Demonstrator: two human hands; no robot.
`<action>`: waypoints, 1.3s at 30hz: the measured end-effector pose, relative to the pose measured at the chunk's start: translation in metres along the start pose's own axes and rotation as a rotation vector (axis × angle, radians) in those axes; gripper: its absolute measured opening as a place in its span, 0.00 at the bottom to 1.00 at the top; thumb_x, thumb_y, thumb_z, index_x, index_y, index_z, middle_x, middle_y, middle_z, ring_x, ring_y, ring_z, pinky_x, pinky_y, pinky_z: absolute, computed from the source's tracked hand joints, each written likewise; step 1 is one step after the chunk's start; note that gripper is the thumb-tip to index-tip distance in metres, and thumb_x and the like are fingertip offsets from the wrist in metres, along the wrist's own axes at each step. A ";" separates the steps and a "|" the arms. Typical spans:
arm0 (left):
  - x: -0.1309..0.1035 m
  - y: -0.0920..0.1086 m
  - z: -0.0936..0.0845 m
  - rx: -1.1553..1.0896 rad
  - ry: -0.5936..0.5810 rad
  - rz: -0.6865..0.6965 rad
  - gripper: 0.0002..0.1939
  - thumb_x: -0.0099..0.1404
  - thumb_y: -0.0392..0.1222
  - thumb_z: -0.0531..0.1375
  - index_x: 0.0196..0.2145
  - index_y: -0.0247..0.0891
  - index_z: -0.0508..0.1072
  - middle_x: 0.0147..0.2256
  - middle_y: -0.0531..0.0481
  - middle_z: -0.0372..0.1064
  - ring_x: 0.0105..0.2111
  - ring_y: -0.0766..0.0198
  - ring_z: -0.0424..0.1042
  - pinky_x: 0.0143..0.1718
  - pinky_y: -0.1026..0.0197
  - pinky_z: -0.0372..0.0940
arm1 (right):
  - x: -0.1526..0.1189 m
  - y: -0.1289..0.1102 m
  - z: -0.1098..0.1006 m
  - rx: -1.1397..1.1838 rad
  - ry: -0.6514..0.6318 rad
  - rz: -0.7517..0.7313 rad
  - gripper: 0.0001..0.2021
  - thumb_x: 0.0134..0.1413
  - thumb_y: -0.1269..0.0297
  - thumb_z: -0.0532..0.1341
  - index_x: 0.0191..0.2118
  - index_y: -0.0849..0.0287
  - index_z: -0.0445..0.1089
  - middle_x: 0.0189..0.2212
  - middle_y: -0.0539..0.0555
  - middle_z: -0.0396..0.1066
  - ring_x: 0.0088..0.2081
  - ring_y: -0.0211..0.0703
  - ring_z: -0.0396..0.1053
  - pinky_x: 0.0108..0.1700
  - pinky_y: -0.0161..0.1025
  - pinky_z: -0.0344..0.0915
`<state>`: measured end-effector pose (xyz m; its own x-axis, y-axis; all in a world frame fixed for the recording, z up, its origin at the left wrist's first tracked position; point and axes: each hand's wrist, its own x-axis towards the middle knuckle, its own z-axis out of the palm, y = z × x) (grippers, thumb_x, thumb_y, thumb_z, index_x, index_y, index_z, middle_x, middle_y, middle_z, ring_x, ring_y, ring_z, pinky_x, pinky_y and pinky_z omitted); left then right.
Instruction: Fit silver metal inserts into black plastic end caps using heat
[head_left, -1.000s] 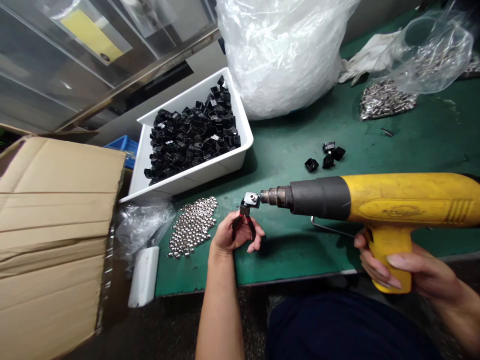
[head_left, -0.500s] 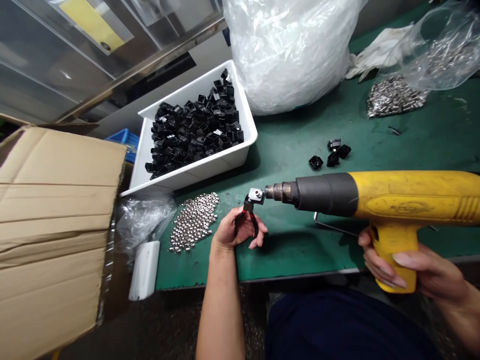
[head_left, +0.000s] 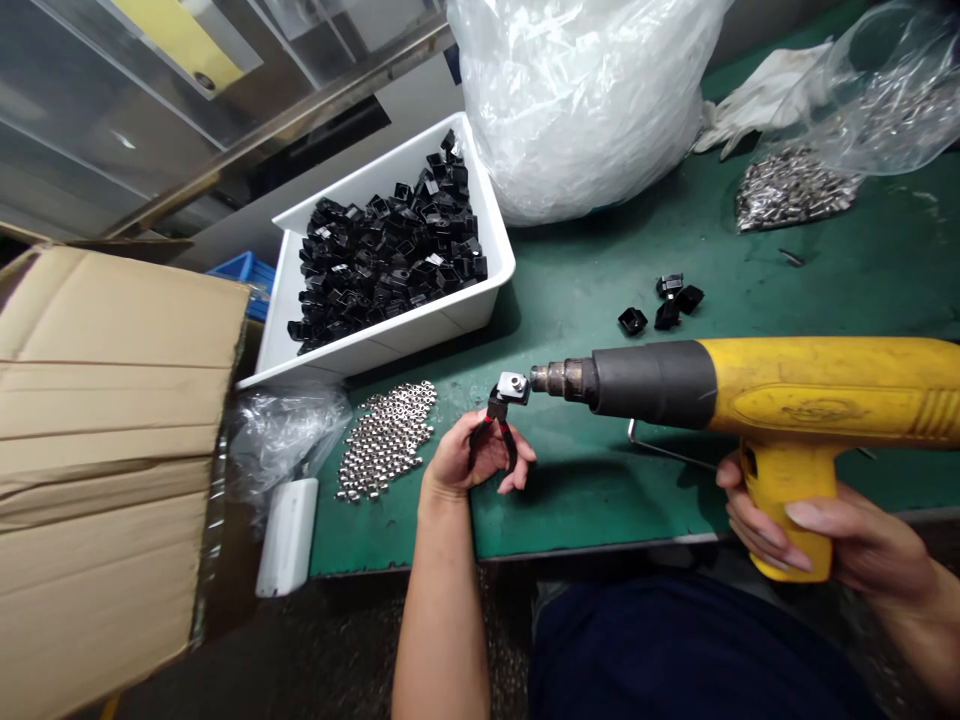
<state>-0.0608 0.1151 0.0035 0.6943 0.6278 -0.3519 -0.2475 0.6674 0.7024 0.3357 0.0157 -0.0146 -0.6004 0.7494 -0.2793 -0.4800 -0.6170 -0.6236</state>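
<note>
My left hand (head_left: 480,455) is closed around a pair of pliers (head_left: 496,408) with black and red handles. In the jaws sits a small part (head_left: 513,387) with a pale top face and a round metal piece standing on it. My right hand (head_left: 817,535) grips the handle of a yellow heat gun (head_left: 825,390) with a black barrel. Its stepped metal nozzle (head_left: 559,379) points left, just short of the small part. A bent wire stand (head_left: 667,450) hangs below the gun. To the left of the pliers, many small metal fittings (head_left: 386,440) lie spread on the green bench (head_left: 577,270).
A white bin (head_left: 491,270) full of black plastic parts stands at the back. Beside it is a big bag (head_left: 585,110). Several black parts (head_left: 667,300) lie behind the gun. A bag of metal fittings (head_left: 795,190), a white glove (head_left: 765,100) and a cardboard box (head_left: 112,450) flank the area.
Both hands keep the same hold, with the nozzle still beside the small part. The whole view has shifted very slightly; nothing was taken up or let go.
</note>
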 end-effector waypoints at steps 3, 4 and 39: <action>0.000 0.000 0.000 -0.001 -0.003 0.001 0.35 0.68 0.63 0.51 0.38 0.25 0.83 0.26 0.34 0.78 0.20 0.54 0.74 0.21 0.58 0.62 | 0.001 0.000 0.001 -0.007 0.001 -0.009 0.21 0.60 0.51 0.60 0.56 0.52 0.69 0.27 0.52 0.65 0.23 0.36 0.56 0.26 0.37 0.55; 0.000 0.000 0.000 -0.003 -0.004 0.003 0.35 0.68 0.63 0.51 0.38 0.25 0.83 0.26 0.34 0.78 0.20 0.54 0.74 0.21 0.58 0.62 | 0.001 0.000 0.001 -0.013 0.004 -0.011 0.21 0.60 0.51 0.60 0.56 0.52 0.69 0.27 0.52 0.65 0.23 0.36 0.56 0.26 0.37 0.55; 0.002 -0.001 0.002 0.001 0.055 0.020 0.36 0.67 0.63 0.49 0.39 0.24 0.80 0.27 0.33 0.77 0.21 0.54 0.72 0.22 0.58 0.61 | -0.002 -0.002 0.002 -0.062 0.022 -0.001 0.21 0.61 0.52 0.59 0.57 0.52 0.68 0.27 0.52 0.65 0.24 0.38 0.56 0.27 0.38 0.56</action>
<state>-0.0579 0.1146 0.0034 0.6506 0.6625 -0.3713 -0.2607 0.6540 0.7101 0.3361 0.0151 -0.0115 -0.5854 0.7557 -0.2937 -0.4399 -0.6004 -0.6679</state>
